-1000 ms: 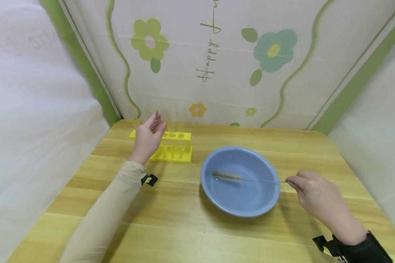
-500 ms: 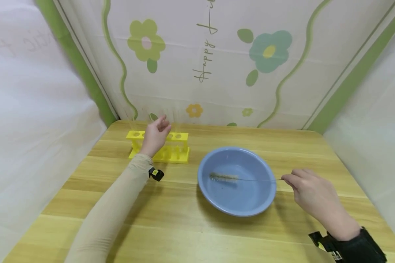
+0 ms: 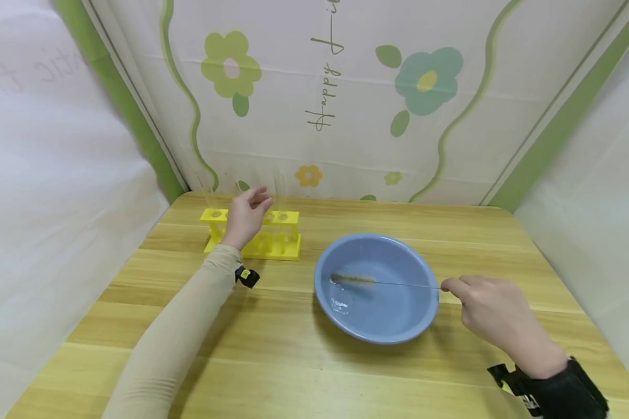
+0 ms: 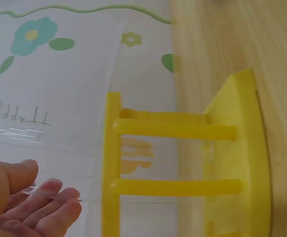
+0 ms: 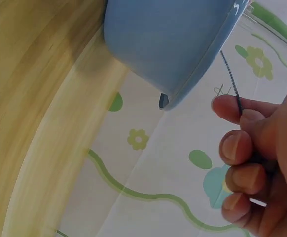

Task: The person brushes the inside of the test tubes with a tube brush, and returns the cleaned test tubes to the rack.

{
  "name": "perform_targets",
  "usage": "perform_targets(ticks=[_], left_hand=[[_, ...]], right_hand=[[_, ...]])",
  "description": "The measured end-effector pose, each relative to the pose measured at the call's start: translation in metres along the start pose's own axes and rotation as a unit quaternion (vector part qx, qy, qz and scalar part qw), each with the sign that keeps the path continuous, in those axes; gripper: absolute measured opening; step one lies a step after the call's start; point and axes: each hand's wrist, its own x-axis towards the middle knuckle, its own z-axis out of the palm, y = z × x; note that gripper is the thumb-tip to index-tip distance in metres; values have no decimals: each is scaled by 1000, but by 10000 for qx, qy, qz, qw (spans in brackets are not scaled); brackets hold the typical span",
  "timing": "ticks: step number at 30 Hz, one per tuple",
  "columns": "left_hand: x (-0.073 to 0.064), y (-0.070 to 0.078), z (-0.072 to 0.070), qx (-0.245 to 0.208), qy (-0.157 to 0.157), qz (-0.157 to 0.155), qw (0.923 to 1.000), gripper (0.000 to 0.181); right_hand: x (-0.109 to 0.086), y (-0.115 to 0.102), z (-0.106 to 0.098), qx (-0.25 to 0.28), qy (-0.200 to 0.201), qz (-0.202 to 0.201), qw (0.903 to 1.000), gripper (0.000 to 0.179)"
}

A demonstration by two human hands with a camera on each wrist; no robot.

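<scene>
Backdrop (image 3: 356,142): white, creased, flower-printed, behind a wood-grain tabletop (image 3: 272,349).
Yellow rack (image 3: 280,254): plastic-looking, round-holed, at the tabletop's far left.
Clear tubes (image 3: 280,187): slender, standing in the rack; apparently none out for brushing yet.
Left hand (image 3: 245,216): at one tube with loosely bent fingers; gripping or not, cannot tell.
Blue basin (image 3: 398,311): round, smooth, with wet-looking glints (image 3: 339,306).
Brush (image 3: 353,279): bristly on thin wire, inside the basin, apparently being wetted or rinsed.
Right hand (image 3: 495,305): pinching the wire's end beyond the rim.
</scene>
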Motion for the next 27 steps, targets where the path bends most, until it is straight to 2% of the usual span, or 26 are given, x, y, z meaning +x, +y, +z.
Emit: perform_targets(ticks=[3, 7, 11, 15, 18, 21, 24, 27], left_hand=[[0, 7, -5, -33, 181, 128, 9997, 39], [-1, 17, -13, -146, 325, 313, 9989, 40], [-2, 28, -20, -238, 457, 561, 9971, 41], [-4, 37, -28, -350, 611, 792, 9944, 40], [-6, 47, -35, -526, 730, 959, 9913, 41], [-13, 59, -42, -553, 860, 1280, 9865, 41], [-26, 73, -47, -305, 971, 1820, 9780, 40], [-40, 86, -46, 180, 919, 2586, 9614, 38]], right_hand=[[0, -2, -1, 156, -446, 273, 9985, 38], [-1, -3, -4, 396, -1100, 688, 9908, 32], [-2, -2, -7, 567, -1705, 1116, 9774, 27], [-3, 1, -8, 815, -2135, 1471, 9624, 23], [-4, 4, -8, 1129, -2268, 1709, 9522, 22], [-6, 6, -10, 1428, -2287, 1978, 9424, 24], [-9, 8, -12, 1664, -2171, 2176, 9369, 26], [-11, 13, -17, 1872, -1971, 2243, 9358, 27]])
